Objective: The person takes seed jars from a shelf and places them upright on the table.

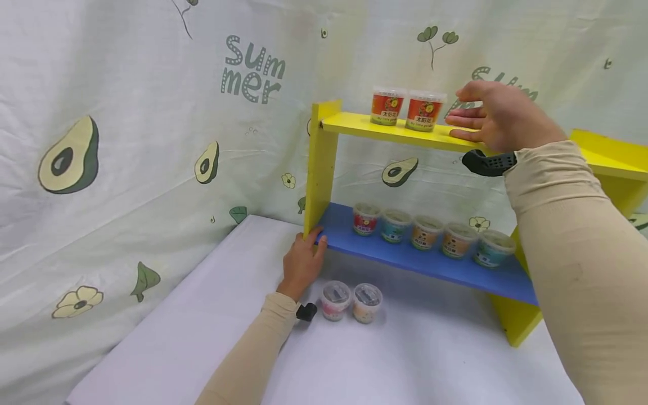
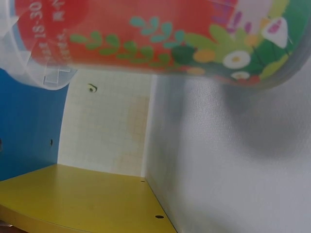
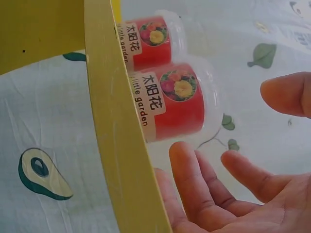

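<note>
Two red flower-label cups point(image 1: 387, 106) point(image 1: 425, 111) stand side by side on the yellow top board point(image 1: 354, 125) of a small shelf. My right hand point(image 1: 458, 107) is open just right of them, fingers lying on the board, thumb raised. The right wrist view shows the same open hand point(image 3: 238, 126) a short gap from the nearer red cup point(image 3: 177, 104), with the board's edge point(image 3: 116, 126) beside it. My left hand point(image 1: 304, 259) grips the shelf's lower left corner, where the yellow upright point(image 1: 319, 169) meets the blue board point(image 1: 430, 264).
Several cups of different colours point(image 1: 427, 232) line the blue board. Two clear-lidded cups point(image 1: 335, 300) point(image 1: 367, 302) stand on the white table point(image 1: 202, 326) by my left wrist; one fills the left wrist view point(image 2: 146, 34). A printed cloth backdrop point(image 1: 126, 140) hangs behind.
</note>
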`<state>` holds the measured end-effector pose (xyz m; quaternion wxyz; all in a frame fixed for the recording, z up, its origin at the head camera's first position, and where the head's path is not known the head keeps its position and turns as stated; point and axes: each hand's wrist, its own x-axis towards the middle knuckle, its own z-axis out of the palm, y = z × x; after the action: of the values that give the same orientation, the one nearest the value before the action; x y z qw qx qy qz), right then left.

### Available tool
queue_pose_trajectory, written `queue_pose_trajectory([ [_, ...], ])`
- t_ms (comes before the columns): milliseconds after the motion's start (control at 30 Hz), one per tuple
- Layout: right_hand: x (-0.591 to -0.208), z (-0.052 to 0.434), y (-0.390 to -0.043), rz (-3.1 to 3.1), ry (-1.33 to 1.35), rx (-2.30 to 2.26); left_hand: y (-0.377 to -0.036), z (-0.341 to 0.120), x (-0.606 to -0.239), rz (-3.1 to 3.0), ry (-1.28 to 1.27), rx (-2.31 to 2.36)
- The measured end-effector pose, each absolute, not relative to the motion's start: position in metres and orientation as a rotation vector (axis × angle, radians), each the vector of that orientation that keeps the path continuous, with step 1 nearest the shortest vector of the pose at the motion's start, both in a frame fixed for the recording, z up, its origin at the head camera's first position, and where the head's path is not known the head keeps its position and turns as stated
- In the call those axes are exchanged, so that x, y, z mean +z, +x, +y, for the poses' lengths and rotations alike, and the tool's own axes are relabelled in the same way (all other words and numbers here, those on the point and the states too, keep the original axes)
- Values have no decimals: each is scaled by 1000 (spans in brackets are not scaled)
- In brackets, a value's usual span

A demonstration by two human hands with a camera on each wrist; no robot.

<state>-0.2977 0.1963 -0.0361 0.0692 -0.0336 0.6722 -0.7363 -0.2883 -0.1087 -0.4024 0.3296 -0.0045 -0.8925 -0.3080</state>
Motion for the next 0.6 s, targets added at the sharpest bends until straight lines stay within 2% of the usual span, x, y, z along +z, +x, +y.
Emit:
queue_pose_trajectory([
  [300, -41, 185, -302, 2223, 41, -2051, -285, -106, -404, -2350, -8, -807],
  [600, -34, 164, -310, 2565, -43, -1710, -287, -107, -403, -2319, -18, -797],
])
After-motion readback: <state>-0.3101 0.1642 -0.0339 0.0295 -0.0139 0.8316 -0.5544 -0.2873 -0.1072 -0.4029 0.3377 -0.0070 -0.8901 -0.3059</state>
